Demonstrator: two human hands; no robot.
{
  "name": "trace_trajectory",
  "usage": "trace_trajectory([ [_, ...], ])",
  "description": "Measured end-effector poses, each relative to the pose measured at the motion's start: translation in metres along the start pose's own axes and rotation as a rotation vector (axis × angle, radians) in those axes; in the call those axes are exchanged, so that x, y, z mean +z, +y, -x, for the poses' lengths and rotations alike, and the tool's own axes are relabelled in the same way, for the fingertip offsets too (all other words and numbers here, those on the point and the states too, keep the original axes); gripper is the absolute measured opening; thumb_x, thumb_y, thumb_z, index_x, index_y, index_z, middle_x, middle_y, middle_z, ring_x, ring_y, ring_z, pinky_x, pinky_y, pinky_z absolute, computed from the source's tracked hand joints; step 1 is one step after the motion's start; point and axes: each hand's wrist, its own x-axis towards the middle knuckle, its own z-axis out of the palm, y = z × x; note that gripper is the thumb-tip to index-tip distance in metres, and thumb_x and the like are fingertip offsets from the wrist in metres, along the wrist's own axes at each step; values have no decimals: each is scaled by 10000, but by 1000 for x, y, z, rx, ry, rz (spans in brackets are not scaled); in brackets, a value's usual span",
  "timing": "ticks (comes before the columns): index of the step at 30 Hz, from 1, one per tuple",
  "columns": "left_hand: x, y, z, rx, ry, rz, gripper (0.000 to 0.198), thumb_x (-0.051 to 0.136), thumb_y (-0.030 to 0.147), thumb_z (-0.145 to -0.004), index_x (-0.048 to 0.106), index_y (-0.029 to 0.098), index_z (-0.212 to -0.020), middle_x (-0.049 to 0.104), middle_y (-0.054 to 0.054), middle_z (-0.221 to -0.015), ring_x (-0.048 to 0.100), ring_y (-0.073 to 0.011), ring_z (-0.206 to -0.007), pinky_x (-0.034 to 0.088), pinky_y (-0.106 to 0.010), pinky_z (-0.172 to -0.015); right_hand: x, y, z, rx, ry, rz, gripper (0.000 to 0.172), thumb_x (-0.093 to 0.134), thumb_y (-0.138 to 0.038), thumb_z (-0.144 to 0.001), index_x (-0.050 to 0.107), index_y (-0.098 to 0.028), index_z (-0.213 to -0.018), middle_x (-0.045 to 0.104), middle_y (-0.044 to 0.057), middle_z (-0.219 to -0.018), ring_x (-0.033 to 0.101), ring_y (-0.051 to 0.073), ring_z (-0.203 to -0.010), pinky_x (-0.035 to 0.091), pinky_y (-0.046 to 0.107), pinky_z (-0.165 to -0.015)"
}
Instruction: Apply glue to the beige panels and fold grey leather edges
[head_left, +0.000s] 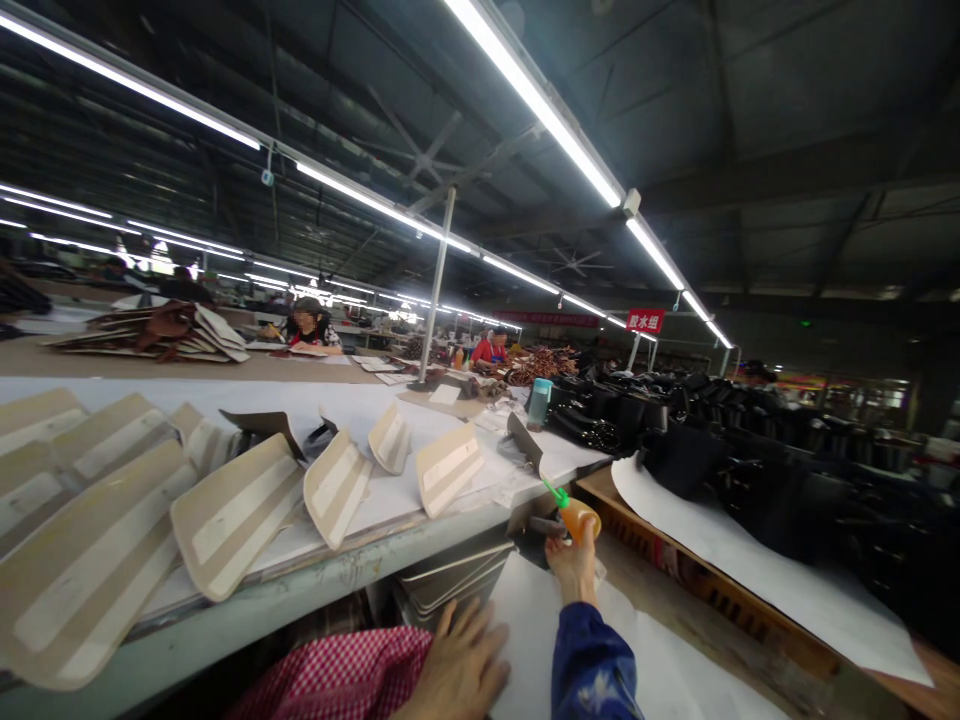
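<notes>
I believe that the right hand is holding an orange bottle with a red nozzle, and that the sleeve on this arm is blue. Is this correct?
Not entirely: the nozzle is green, not red, as the head view shows. The right hand is indeed holding an orange bottle, and the sleeve on that arm is blue.

Panels (236,510) on table (330,578) at left, bottle (576,514) in right grip (574,566), pole (439,290) behind panels
</notes>
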Motion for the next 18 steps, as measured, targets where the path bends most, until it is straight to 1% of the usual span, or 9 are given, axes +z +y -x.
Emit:
trace_trajectory([
  [3,-2,0,-1,-18,-9,22,469,450,447,-994,568,267,-1410,468,-122,-1544,383,-350,-1450,237,-641,-1178,4,-7,13,-18,-55,-31,373,605,-426,-992,578,-177,-1269,615,92,-1233,650,238,-1008,564,437,-849],
  [5,-3,0,-1,-29,-11,42,461,472,447,-984,584,270,-1395,473,-118,-1542,386,-346,-1449,228,-635,-1185,4,-18,25,-58,-122,-81,375,590,-453,-995,588,-172,-1242,629,85,-1186,655,223,-958,567,416,-818],
  [9,-5,0,0,-26,4,94,444,513,411,-968,601,258,-1375,475,-125,-1540,385,-345,-1450,218,-633,-1189,5,-53,60,-201,-294,-209,398,548,-518,-998,607,-168,-1179,648,61,-1078,650,187,-843,556,370,-753],
  [12,-4,-2,1,-14,33,151,419,549,380,-960,615,247,-1352,487,-129,-1534,382,-343,-1452,207,-657,-1183,10,-85,95,-261,-415,-257,462,534,-595,-970,630,-169,-1121,654,48,-1007,642,189,-827,540,391,-784],
  [14,-1,-5,2,-14,55,204,414,592,392,-943,637,232,-1323,511,-135,-1517,395,-351,-1444,194,-670,-1182,16,-104,123,-247,-493,-273,532,611,-665,-880,648,-182,-1097,652,32,-952,634,194,-834,536,392,-802],
  [16,4,-7,2,-26,90,274,455,652,413,-905,646,212,-1314,547,-164,-1479,425,-378,-1421,212,-679,-1176,23,-119,155,-205,-554,-293,560,746,-658,-750,659,-199,-1058,638,13,-907,612,181,-808,546,339,-753],
  [18,5,-9,0,-25,165,366,527,660,436,-902,595,203,-1371,560,-187,-1462,473,-378,-1389,307,-659,-1149,29,-128,188,-112,-624,-299,548,783,-610,-721,651,-185,-1040,597,29,-881,584,176,-777,549,294,-660],
])
